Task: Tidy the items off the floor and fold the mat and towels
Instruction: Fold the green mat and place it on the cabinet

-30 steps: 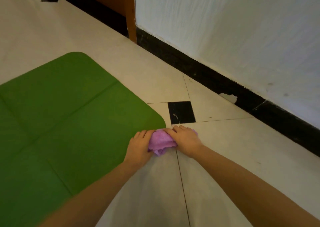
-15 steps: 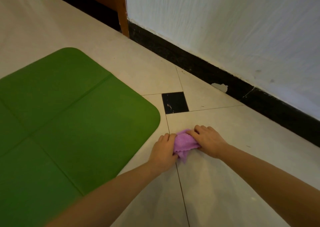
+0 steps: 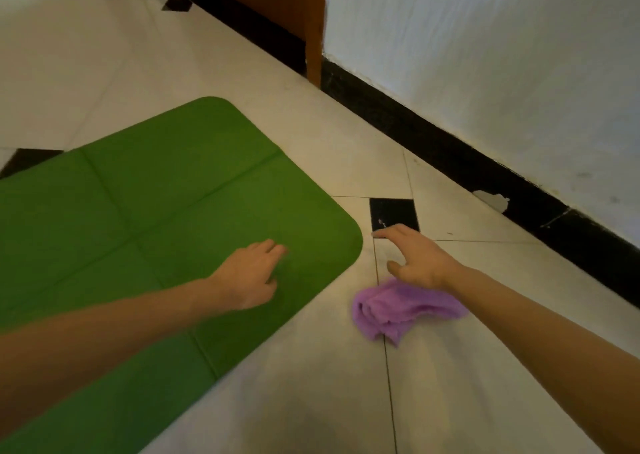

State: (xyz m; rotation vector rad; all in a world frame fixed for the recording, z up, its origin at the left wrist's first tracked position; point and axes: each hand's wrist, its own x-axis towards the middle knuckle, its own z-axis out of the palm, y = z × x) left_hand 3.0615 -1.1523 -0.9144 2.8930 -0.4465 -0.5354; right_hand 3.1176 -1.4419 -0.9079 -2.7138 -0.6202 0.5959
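A crumpled purple terry towel [image 3: 401, 310] lies on the pale tiled floor [image 3: 311, 401], just at 4 o'clock of the flat green foam mat's [image 3: 145, 218] rounded corner. The right hand [image 3: 415, 259] hovers above it, fingers [image 3: 384, 233] spread, holding nothing. At 9 o'clock, the left hand [image 3: 247, 277] sits over the mat, loosely curled and blurred.

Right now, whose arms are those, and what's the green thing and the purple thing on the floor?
The arms belong to a person wearing a camera on their head, so you see what they see, looking down. The left hand is over the green mat, which lies flat on the tiled floor. The right hand is open, its fingers stretched towards the mat's corner. The purple towel lies crumpled on the floor beside the mat, just under the right wrist. Neither hand holds anything. A white wall is behind.
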